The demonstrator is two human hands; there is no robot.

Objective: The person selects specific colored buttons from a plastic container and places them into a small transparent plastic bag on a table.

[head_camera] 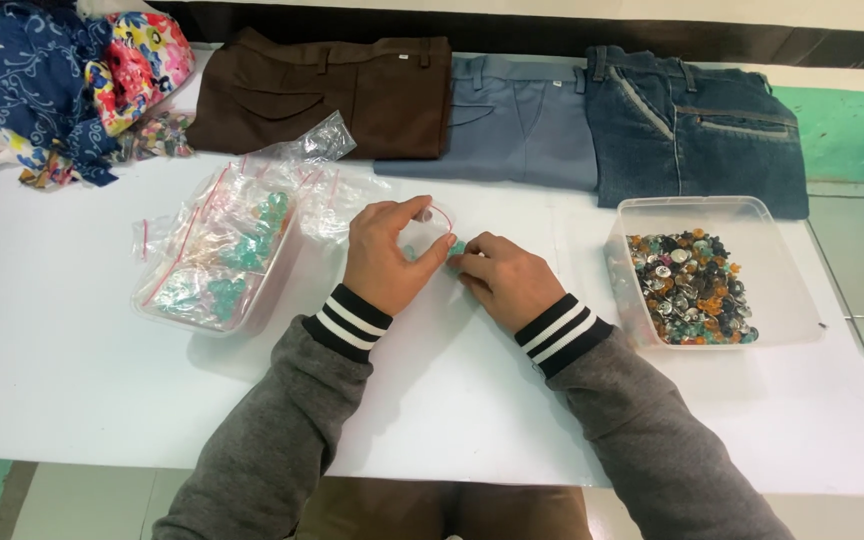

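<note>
We are at the filling step: our left hand (384, 258) pinches a small clear zip bag (430, 228) open at its mouth, while our right hand (505, 278) grasps teal buttons (456, 248) at that opening. Next, we judge, comes careful feeding, then sealing. Left of the bag sits one tub of filled bags (220, 262); right of it, one tub of mixed buttons (690, 288); beyond it, three folded trousers (520, 110).

Folded clothes, boxes, loose cloth on table.
Brown trousers (332, 92), grey trousers (522, 120), jeans (692, 125) side by side along far edge; floral cloth heap (72, 75) far left; button box (697, 285) right; bag box (217, 265) left.
</note>
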